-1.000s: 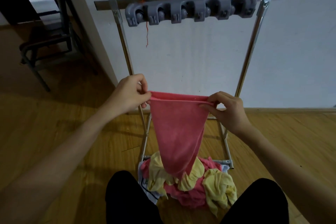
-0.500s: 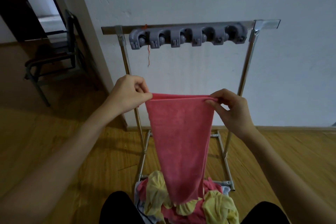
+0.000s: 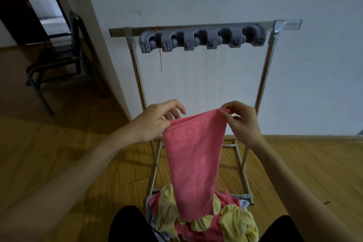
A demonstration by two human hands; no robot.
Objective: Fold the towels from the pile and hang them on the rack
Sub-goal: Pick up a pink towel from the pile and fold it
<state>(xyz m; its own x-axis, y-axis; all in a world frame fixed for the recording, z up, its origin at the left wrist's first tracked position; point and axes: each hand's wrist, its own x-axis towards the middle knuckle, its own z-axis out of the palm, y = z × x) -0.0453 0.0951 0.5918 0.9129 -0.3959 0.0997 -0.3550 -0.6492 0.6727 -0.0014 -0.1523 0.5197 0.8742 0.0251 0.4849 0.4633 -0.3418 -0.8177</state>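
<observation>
While both hands are lifting it before the rack [image 3: 204, 27], pink towel [image 3: 193, 165] is hanging above the pile [image 3: 233, 222] | left hand [image 3: 155, 122] pinching its near corner, fingers loosening | right hand [image 3: 242, 122] pinching its far corner.

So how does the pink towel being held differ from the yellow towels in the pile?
The pink towel hangs stretched between the left hand and right hand; the yellow towels lie on the pile at the rack's foot. The pink towel looks smooth and folded; the yellow towels are crumpled. Neither is on the rack yet.
</observation>
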